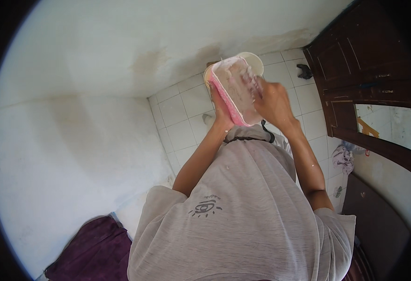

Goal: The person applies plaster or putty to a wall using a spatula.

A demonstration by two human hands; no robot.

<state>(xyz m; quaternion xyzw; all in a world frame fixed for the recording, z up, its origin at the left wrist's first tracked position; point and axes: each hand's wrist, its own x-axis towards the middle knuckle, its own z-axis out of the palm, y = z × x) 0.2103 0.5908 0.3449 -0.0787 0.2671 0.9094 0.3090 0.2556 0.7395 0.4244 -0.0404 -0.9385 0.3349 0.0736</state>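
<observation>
The pink tub (pixel 234 112), coated inside with pale paste (pixel 233 83), is tilted in my left hand (pixel 221 111), which grips its side. My right hand (pixel 275 100) curls by the opposite rim, too blurred to tell what it pinches; behind show a white container (pixel 253 60) and floor tiles (pixel 176 133).

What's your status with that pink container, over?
Left hand gripping pink container. Right hand at its open top, blurred; grip unclear. Whitish paste inside. Nothing visibly blocking either hand.
</observation>
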